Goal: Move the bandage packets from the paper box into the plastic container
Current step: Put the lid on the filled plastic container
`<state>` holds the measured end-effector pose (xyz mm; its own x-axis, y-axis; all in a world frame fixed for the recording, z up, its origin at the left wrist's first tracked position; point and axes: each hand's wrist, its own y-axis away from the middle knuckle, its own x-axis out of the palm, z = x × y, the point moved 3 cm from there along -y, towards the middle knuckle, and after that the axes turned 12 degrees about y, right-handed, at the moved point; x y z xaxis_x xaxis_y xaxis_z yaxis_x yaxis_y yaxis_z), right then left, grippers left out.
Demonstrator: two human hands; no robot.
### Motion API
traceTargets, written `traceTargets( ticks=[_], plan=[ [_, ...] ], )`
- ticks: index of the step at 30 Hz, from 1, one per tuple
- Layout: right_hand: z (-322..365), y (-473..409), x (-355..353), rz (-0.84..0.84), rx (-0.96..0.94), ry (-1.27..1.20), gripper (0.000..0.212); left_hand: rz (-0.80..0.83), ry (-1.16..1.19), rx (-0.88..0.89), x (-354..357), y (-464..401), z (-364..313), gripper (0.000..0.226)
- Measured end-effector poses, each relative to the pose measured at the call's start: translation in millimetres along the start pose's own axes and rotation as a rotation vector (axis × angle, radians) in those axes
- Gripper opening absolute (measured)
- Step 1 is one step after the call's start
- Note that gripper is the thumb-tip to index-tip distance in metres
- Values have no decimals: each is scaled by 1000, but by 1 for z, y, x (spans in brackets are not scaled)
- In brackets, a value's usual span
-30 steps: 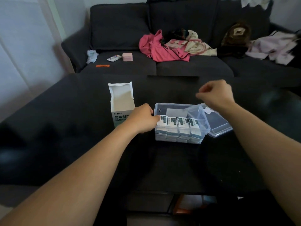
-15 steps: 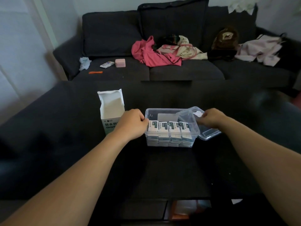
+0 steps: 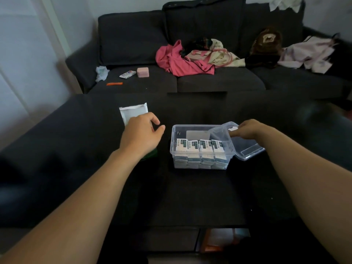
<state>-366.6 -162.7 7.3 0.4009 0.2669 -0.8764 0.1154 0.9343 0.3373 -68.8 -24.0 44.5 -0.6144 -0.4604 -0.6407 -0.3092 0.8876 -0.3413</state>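
A clear plastic container [image 3: 173, 147] stands on the dark table, with several white-and-green bandage packets [image 3: 202, 147] upright in a row inside. Its clear lid [image 3: 245, 147] leans tilted against the right rim. My right hand [image 3: 247, 128] pinches the lid's upper edge. To the left stands the white paper box [image 3: 133, 111] with its top flap open; what it holds is hidden. My left hand [image 3: 142, 132] hovers in front of the box, fingers apart and holding nothing, a short gap left of the container.
The dark table [image 3: 190, 197] runs out to edges on all sides. Behind it is a dark sofa [image 3: 219, 80] strewn with a pink cloth [image 3: 181, 60], other clothes, a small pink case [image 3: 142, 72] and a brown plush [image 3: 266, 44].
My left hand has let go of the container's left wall and moved left in front of the paper box, fingers spread. My right hand came down onto the lid and stays there.
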Motion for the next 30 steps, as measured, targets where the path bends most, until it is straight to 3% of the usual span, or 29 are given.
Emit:
traceTargets(
  ticks=[4,10,15,20,22,24,27,30],
  plan=[
    [-9,-6,-7,-66,-16,30,59,-24,-61,-6,-4,-2,0,9],
    [-29,-2,5,166,-20,255,115,243,32,-22,26,4,-13,22],
    [-38,-9,9,-69,12,306,114,314,-16,-77,36,5,-11,22],
    [-47,-11,-26,-311,118,41,118,354,65,-199,33,6,-10,14],
    [-30,3,-46,-345,-13,-217,110,329,88,-197,30,6,-10,13],
    [-6,25,-50,-265,-245,-349,95,179,93,-104,18,2,-13,8],
    [20,50,-35,-141,-532,-197,98,-145,78,50,-18,-3,-17,13],
    [38,58,-20,-62,-675,-112,96,-29,-81,4,-39,-5,5,31]
  ],
)
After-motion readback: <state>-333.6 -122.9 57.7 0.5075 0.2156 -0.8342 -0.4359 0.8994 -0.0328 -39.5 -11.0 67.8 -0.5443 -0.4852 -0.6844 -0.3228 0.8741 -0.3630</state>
